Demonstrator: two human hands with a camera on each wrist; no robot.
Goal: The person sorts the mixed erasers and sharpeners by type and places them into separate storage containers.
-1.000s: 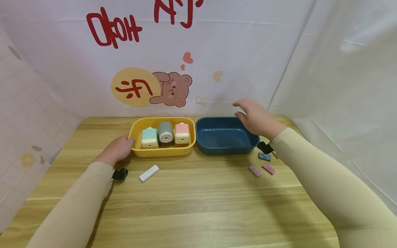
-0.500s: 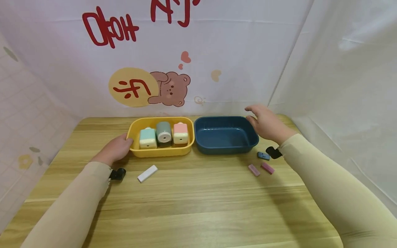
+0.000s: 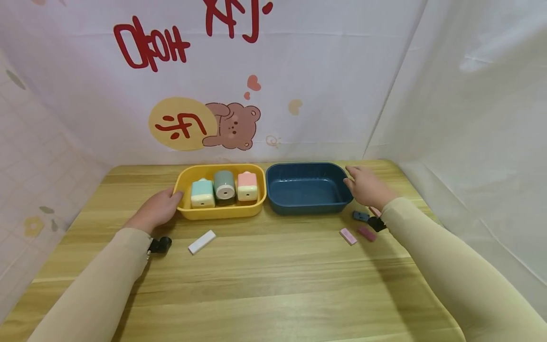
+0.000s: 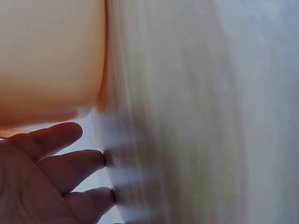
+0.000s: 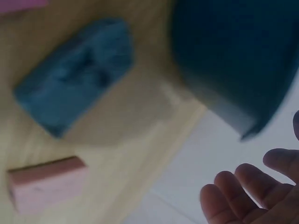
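Observation:
At the left end of the yellow tray [image 3: 222, 212], my left hand [image 3: 155, 209] grips the rim, thumb over the edge. The left wrist view has its fingers [image 4: 70, 170] outside the tray wall, tips down at the tabletop. Inside are a mint-and-cream [image 3: 202, 194], a grey-and-white [image 3: 224, 183] and a pink-and-cream block [image 3: 247, 186], each with a small hole in its front. My right hand [image 3: 368, 186] hovers by the right end of the dark blue tray [image 3: 307, 209], fingers loosely bent and holding nothing; a gap to the wall shows in the right wrist view.
A white eraser-like bar [image 3: 202, 242] lies in front of the yellow tray. Near the right wrist are a blue bar [image 5: 77, 77], a light pink bar [image 3: 348, 236], a darker pink bar [image 3: 366, 232] and a salmon bar [image 5: 49, 184]. White cloth [image 3: 320, 71] hangs behind the table.
My right hand has moved right and down, from above the blue tray to beside its right end. My left hand stays at the yellow tray's rim.

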